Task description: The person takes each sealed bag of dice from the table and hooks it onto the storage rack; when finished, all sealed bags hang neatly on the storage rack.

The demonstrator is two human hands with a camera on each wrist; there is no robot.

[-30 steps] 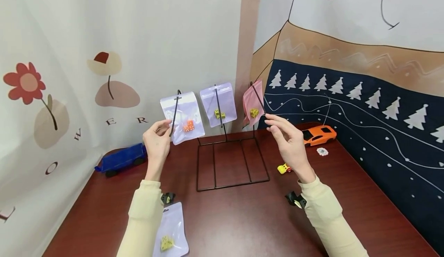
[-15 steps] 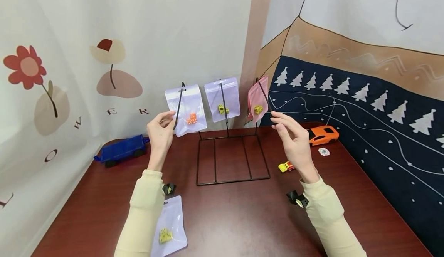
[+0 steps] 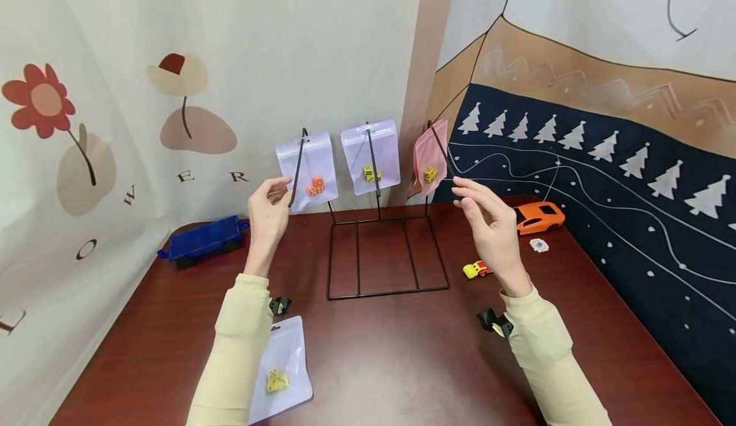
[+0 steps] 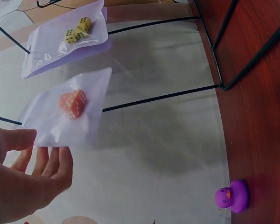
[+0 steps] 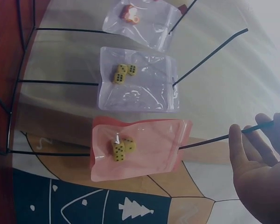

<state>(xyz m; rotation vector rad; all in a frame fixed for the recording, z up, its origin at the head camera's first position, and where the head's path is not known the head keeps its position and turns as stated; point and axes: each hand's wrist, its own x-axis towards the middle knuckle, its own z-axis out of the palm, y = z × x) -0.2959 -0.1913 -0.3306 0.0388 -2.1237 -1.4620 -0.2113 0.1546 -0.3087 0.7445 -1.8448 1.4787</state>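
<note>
A black wire rack (image 3: 388,293) stands on the table with three hanging pouches, each on its own prong. The left one is a lilac zip pouch (image 3: 316,158) with orange dice (image 4: 73,103). My left hand (image 3: 268,212) pinches its edge near the prong tip. The middle lilac pouch (image 3: 370,151) and the pink pouch (image 5: 144,147) at the right hold yellow dice (image 5: 119,151). My right hand (image 3: 491,234) holds the end of the right prong (image 5: 205,141) between thumb and fingers. In the right wrist view, that hand is partly cut off by the frame.
Another lilac pouch (image 3: 290,359) with yellow dice lies by my left forearm. A blue wagon (image 3: 207,239) is at the left, an orange car (image 3: 540,216), a small yellow-red car (image 3: 476,269) and a white chip (image 3: 538,245) at the right. A purple duck (image 4: 233,196) shows in the left wrist view.
The head view has tilted slightly down and shifted. The left pouch and its orange dice have turned a little at my left hand. My right hand stays at its prong.
</note>
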